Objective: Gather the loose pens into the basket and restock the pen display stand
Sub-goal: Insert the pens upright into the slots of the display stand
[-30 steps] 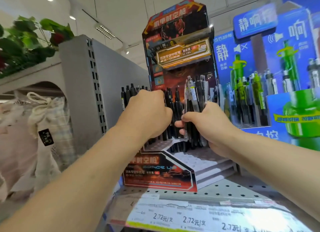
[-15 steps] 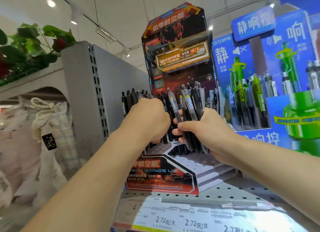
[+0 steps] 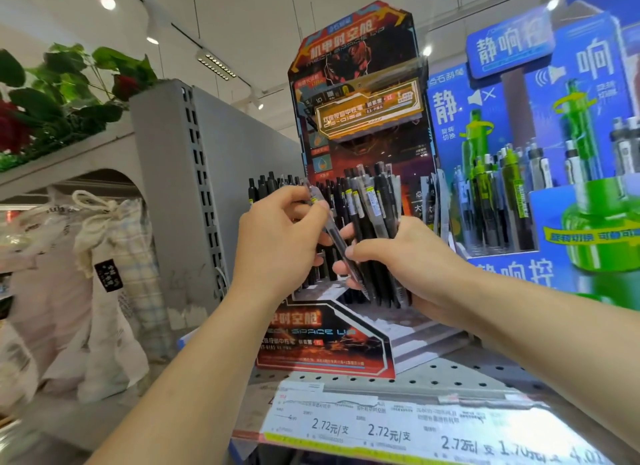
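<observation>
From the head camera, the person stands at a perforated grey shelf (image 3: 450, 374) with both bare arms reaching forward. The right hand (image 3: 412, 256) is curled round a bundle of pens (image 3: 372, 229), mostly black with a few clear-barrelled ones, held upright with their clicker ends fanning out above the fist and their tips sticking out below it. The left hand (image 3: 277, 242) pinches a single clear pen (image 3: 332, 236) near its top between thumb and fingertips; that pen slants down to the right, its lower end touching the right hand's fingers at the edge of the bundle. Both hands are in front of the red-and-black pen display stand (image 3: 346, 340), whose stepped tiers show pale and bare at the lower right, while a row of black pens (image 3: 266, 187) stands in its back left slots. Just beside it to the right is a blue display (image 3: 519, 267) holding green and grey pens. Price labels (image 3: 363, 430) run along the shelf edge. To the left hang cloth drawstring bags (image 3: 104, 256) below leafy plants (image 3: 62, 93). No basket shows.
</observation>
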Action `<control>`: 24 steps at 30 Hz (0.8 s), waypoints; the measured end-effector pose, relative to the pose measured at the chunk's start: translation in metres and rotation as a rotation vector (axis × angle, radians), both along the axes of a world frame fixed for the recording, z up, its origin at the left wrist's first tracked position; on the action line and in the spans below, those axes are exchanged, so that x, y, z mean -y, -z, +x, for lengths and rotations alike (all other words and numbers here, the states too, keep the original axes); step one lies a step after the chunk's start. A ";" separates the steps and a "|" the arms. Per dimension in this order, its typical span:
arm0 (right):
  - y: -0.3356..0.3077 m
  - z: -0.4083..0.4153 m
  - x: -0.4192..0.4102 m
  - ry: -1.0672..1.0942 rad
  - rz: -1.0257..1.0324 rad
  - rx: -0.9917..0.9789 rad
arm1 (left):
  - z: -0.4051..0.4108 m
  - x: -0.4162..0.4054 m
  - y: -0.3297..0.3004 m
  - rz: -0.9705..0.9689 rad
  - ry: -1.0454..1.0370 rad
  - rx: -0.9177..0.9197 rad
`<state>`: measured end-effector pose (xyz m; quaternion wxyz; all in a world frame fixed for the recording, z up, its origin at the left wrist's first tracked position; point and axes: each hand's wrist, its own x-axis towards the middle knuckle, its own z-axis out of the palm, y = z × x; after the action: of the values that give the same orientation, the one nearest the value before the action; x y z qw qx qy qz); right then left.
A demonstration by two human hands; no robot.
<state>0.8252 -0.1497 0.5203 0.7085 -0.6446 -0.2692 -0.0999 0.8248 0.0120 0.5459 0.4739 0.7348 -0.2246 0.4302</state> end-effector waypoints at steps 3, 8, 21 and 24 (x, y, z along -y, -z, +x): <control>-0.004 0.004 0.005 0.125 0.059 0.017 | 0.000 0.001 0.006 -0.132 0.035 0.067; -0.003 0.005 0.006 0.219 0.099 0.085 | 0.000 0.004 0.021 -0.063 -0.125 0.343; -0.003 -0.003 0.011 0.154 0.061 0.094 | 0.001 0.010 0.018 0.093 -0.256 0.299; -0.003 -0.002 0.010 0.149 0.049 0.081 | 0.000 0.010 0.017 0.111 -0.261 0.293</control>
<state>0.8232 -0.1598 0.5230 0.7031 -0.6409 -0.2464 -0.1850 0.8245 0.0018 0.5293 0.3351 0.7123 -0.2174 0.5771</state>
